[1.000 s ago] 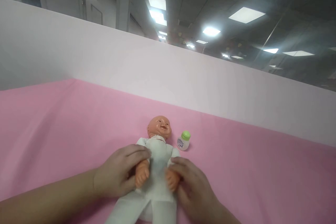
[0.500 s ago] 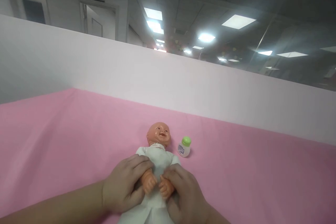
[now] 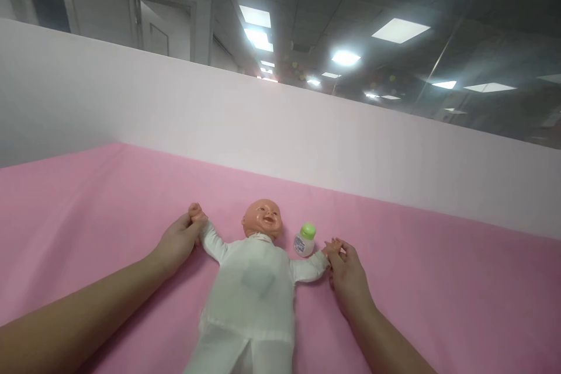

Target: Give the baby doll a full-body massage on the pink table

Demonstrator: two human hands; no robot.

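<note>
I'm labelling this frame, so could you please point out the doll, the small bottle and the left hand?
doll (image 3: 256, 280): head view, on its white-clothed chest.
small bottle (image 3: 304, 241): head view, on its white body.
left hand (image 3: 177, 242): head view, on its back.

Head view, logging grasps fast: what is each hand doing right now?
Left hand: closed on the doll's hand.
Right hand: closed on the doll's other hand.

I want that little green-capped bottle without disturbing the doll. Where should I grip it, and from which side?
Grip the bottle around its white body, just under the green cap, coming from above and the far side. It stands upright between the doll's head and the outstretched arm held by the right hand, so the near side looks crowded.
</note>
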